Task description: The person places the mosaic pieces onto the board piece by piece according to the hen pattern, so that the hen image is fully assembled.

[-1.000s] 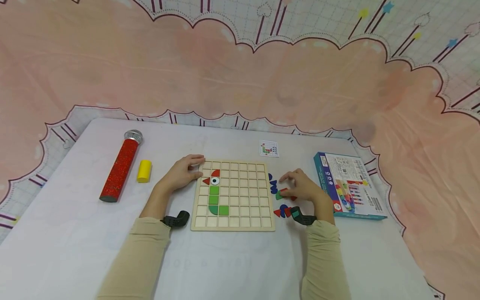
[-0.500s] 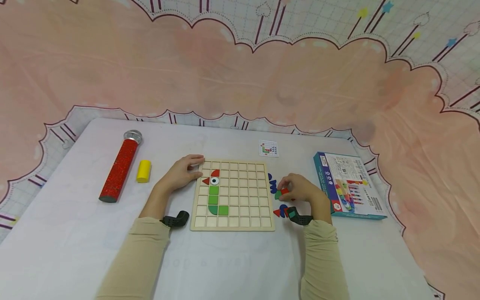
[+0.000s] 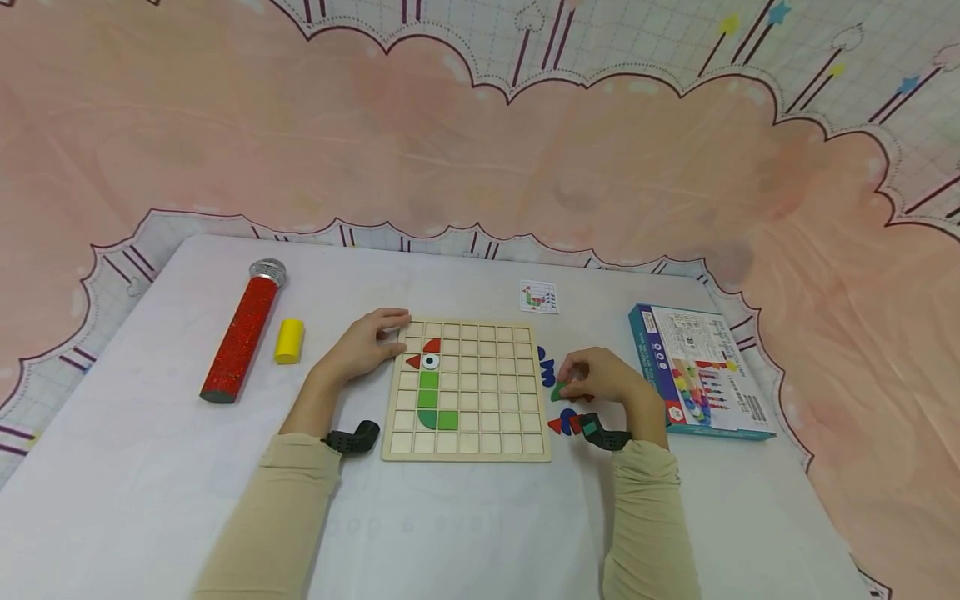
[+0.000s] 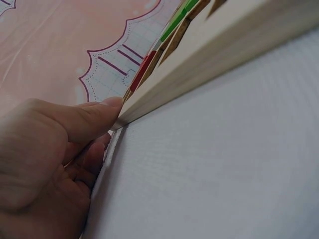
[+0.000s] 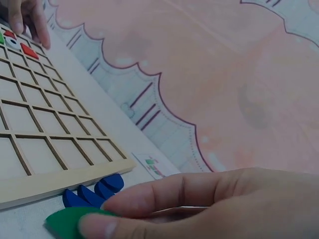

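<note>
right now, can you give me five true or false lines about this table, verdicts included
1. The right grip has its thumb on a green piece. True.
2. The yellow cylinder is right of the board. False: the yellow cylinder is left of it.
3. The left grip touches the board. True.
4. The eye piece is nearer the person than the green squares. False: the eye piece is farther away.
5. The picture card lies on the board. False: the picture card lies beyond it.
</note>
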`<state>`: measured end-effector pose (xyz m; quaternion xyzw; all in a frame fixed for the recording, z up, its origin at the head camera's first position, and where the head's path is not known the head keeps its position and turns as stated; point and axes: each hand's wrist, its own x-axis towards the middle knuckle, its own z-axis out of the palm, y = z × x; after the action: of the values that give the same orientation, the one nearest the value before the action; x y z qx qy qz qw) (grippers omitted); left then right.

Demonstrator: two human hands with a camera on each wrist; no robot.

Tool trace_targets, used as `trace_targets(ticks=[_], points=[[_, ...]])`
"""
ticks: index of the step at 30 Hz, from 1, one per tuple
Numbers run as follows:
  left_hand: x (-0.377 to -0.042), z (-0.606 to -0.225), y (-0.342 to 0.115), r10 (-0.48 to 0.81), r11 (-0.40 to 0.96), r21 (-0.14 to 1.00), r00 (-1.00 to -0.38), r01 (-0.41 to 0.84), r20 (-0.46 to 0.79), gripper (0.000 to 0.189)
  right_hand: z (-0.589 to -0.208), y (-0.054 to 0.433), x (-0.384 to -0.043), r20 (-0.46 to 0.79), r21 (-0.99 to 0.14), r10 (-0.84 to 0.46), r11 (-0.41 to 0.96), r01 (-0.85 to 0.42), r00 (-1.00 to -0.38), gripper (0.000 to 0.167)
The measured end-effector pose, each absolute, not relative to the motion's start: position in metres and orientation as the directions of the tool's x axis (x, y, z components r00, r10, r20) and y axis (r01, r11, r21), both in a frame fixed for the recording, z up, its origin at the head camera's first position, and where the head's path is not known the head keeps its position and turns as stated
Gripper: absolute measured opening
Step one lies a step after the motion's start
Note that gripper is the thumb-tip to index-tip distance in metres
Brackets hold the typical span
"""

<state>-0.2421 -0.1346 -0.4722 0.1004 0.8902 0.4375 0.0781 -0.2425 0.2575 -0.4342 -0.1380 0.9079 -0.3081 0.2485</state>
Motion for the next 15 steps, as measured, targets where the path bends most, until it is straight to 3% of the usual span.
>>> trace_targets(ticks=[3,9,15], points=[[-0.2423,-0.4719,-0.1347,0.243,0.599,0.794,-0.969,0.108,-0.052,0.053,-0.4349,0.259,-0.2438,-0.342,-0.64,-0.465,0.751,-0.16,-0.817,0.009],[-0.2432,-0.4729,-0.1346,0.242,0.597,0.795,-0.969,0.108,-0.051,0.052,-0.4317,0.2589,-0.2429,-0.331,-0.659,-0.546,0.717,-0.226,-0.77,0.026],[-0.2433,-0.4732,-0.1346,0.243,0.596,0.796,-0.969,0.106,-0.053,0.053,-0.4313,0.2527,-0.2424,-0.335,-0.674,-0.532,0.712,-0.196,-0.778,0.018]])
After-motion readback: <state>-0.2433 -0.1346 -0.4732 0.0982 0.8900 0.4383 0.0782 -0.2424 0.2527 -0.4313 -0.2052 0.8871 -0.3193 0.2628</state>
